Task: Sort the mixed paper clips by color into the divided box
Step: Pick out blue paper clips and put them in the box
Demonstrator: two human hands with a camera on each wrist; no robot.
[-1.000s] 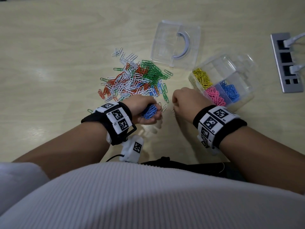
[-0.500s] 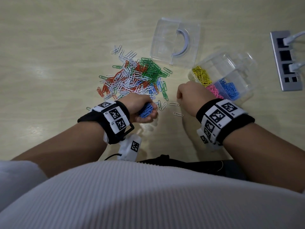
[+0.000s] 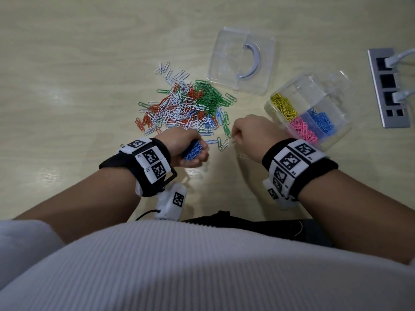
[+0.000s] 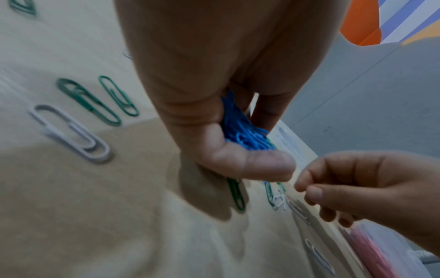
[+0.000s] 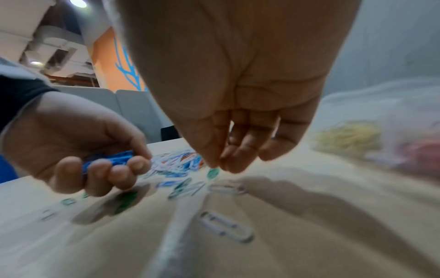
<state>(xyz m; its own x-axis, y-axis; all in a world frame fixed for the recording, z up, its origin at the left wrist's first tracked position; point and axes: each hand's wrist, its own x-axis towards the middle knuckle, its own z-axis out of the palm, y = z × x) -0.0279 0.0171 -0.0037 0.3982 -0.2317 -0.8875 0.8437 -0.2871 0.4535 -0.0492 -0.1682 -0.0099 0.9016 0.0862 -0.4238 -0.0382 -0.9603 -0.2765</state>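
A mixed pile of paper clips [image 3: 186,108], white, orange, green and blue, lies on the pale wooden table. My left hand [image 3: 197,153] grips a bunch of blue clips [image 4: 243,131] just in front of the pile. My right hand [image 3: 237,139] hovers to its right with curled fingers, thumb and fingertips [image 5: 220,165] pinched together. No clip shows between them. A white clip [image 5: 226,188] lies on the table right under them. The clear divided box [image 3: 332,86] stands to the right, with yellow [image 3: 284,106], pink [image 3: 304,130] and blue [image 3: 321,120] clips in separate compartments.
The box's clear lid [image 3: 242,61] lies behind the pile. A metal socket strip [image 3: 388,86] with white plugs sits at the far right. Loose green and white clips [image 3: 222,143] are scattered between my hands. Another white clip [image 3: 242,155] lies by my right wrist.
My right hand has drawn away from the left hand, uncovering two white clips on the table, then settled over one of them. The left hand keeps its blue bunch.
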